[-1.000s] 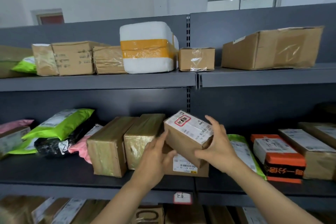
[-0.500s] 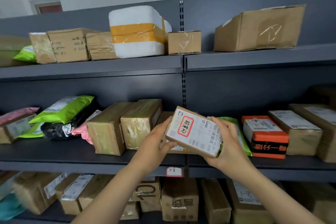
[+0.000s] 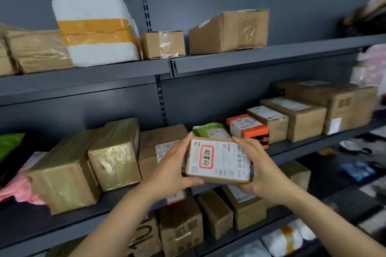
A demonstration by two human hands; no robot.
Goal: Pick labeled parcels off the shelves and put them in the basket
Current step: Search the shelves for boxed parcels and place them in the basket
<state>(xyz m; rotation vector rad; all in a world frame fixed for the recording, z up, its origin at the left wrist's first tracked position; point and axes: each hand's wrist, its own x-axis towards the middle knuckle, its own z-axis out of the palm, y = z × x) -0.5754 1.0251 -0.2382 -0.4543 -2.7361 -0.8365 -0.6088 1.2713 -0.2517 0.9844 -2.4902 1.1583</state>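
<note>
1. Since half a second ago, both hands have drawn the parcel lower and nearer the camera, clear of the middle shelf, and the view has swung rightward, bringing more boxes at the right into sight.
2. Left hand grips the parcel's left end, thumb under its lower left corner and fingers curled behind its left edge.
3. Right hand clasps the right end, fingers wrapped over the top right corner and palm against the side.
4. Parcel is held in the air in front of the shelf edge, label face toward the camera, with a red-bordered sticker on its white label.
5. Behind it on the shelf lie a green bag and an orange box; a brown box sits just behind the left hand.
6. On the top shelf stands a foam box banded with orange tape.
7. No basket is in view.
</note>
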